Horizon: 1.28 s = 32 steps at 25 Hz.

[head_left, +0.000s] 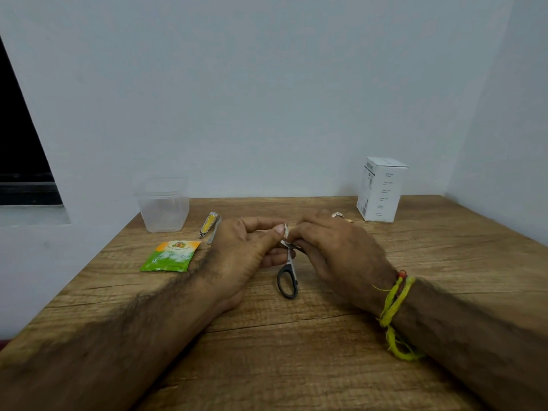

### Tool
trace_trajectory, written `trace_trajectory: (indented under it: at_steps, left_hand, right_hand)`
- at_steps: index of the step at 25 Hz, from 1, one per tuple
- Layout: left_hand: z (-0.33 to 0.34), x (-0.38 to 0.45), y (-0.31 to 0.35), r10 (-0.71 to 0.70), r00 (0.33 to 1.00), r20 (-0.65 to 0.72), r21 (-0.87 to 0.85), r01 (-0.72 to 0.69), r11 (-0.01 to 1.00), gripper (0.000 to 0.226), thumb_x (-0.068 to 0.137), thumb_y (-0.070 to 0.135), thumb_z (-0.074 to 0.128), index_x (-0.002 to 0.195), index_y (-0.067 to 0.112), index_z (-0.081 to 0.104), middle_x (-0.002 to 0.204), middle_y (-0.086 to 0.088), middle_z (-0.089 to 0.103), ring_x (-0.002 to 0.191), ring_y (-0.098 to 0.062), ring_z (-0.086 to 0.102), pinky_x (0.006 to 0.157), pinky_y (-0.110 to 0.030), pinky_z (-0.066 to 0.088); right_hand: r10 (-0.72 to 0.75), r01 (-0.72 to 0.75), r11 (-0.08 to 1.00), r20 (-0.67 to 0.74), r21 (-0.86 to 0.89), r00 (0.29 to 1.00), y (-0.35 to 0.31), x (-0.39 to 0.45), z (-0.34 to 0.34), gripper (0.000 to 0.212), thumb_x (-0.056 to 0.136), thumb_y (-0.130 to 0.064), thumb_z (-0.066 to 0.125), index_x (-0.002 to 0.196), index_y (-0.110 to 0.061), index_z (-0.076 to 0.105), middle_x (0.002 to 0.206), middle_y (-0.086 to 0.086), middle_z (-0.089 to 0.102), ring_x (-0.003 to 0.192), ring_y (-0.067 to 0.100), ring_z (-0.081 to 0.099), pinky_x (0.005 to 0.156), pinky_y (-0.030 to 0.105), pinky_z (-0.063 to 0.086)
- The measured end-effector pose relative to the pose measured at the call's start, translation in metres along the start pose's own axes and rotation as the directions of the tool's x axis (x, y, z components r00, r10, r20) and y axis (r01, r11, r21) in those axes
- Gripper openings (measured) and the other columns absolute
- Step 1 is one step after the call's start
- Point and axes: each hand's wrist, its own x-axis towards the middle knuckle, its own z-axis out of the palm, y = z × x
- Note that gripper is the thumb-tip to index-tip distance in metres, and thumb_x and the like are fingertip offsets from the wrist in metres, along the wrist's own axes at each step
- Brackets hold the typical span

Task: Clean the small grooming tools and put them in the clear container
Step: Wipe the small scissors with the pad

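Small scissors (287, 271) lie on the table (326, 336) between both hands, long axis toward the person, handle nearest. Left hand (246, 247) and right hand (332, 247) pinch a white wipe (285, 232) over the blades. Clear container (162, 207) stands far-left, nearer the left hand.

Both hands, left (240, 247) and right (335, 250), meet, fingers (278, 231) seemingly pinching.

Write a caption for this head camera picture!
Both hands wipe small scissors beside a clear container.
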Motion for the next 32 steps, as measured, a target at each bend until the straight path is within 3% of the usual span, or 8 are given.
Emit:
trace_trajectory:
  at_steps: [6,9,15,20,26,32]
  left_hand:
    - [0.0,0.001,0.003,-0.077,0.997,0.018,-0.023,0.078,0.997,0.017,0.089,0.006,0.072,0.105,0.001,0.072,0.092,-0.018,0.077,0.077,-0.02,0.075,0.067,-0.025,0.062]
    - [-0.002,0.002,0.004,-0.097,0.995,0.029,-0.038,0.098,0.995,0.019,0.085,0.006,0.075,0.102,-0.002,0.073,0.093,-0.02,0.076,0.079,-0.024,0.074,0.067,-0.027,0.062]
    - [-0.002,0.0,0.003,-0.034,0.999,-0.027,-0.024,0.034,0.999,0.019,0.08,-0.002,0.079,0.098,-0.005,0.072,0.076,-0.014,0.073,0.07,-0.02,0.073,0.063,-0.027,0.062]
    - [-0.004,0.001,0.002,0.043,0.998,-0.045,0.033,-0.041,0.999,0.018,0.082,0.003,0.079,0.099,0.001,0.072,0.07,-0.011,0.073,0.065,-0.019,0.073,0.062,-0.029,0.063]
    - [-0.004,0.003,-0.002,0.064,0.997,-0.037,0.087,-0.061,0.994,0.015,0.083,0.004,0.079,0.097,0.002,0.072,0.073,-0.017,0.073,0.063,-0.02,0.072,0.055,-0.025,0.059]
    - [-0.003,0.003,-0.003,0.086,0.995,-0.059,0.092,-0.08,0.993,0.015,0.084,0.002,0.077,0.097,0.0,0.071,0.071,-0.017,0.072,0.058,-0.017,0.07,0.053,-0.023,0.058]
  right_hand:
    - [0.038,-0.04,0.998,0.044,0.044,0.998,0.008,-0.001,0.0,0.022,0.096,-0.03,0.046,0.099,-0.024,0.067,0.095,-0.006,0.064,0.085,0.023,0.061,0.068,0.046,0.053]
    - [0.03,-0.033,0.997,0.049,0.068,0.998,0.007,-0.002,0.0,0.023,0.096,-0.03,0.047,0.1,-0.023,0.068,0.095,-0.006,0.064,0.085,0.022,0.061,0.068,0.046,0.053]
    - [0.033,-0.015,0.994,-0.158,0.113,0.987,-0.003,-0.003,-0.011,0.011,0.094,-0.017,0.062,0.102,-0.018,0.07,0.094,-0.008,0.067,0.087,0.012,0.059,0.072,0.035,0.05]
    - [-0.01,0.011,0.999,-0.03,0.039,1.0,-0.009,-0.007,-0.003,0.018,0.095,-0.027,0.053,0.1,-0.019,0.069,0.095,-0.006,0.067,0.086,0.015,0.057,0.072,0.039,0.051]
    - [-0.056,0.058,0.994,0.023,-0.089,0.998,-0.013,-0.002,0.0,0.029,0.097,-0.028,0.042,0.098,-0.015,0.068,0.094,0.003,0.065,0.077,0.024,0.058,0.062,0.042,0.052]
    - [-0.015,0.021,0.993,0.058,-0.113,0.998,-0.012,-0.004,0.001,0.011,0.089,-0.013,0.068,0.1,-0.015,0.068,0.095,0.003,0.064,0.079,0.025,0.058,0.063,0.044,0.054]
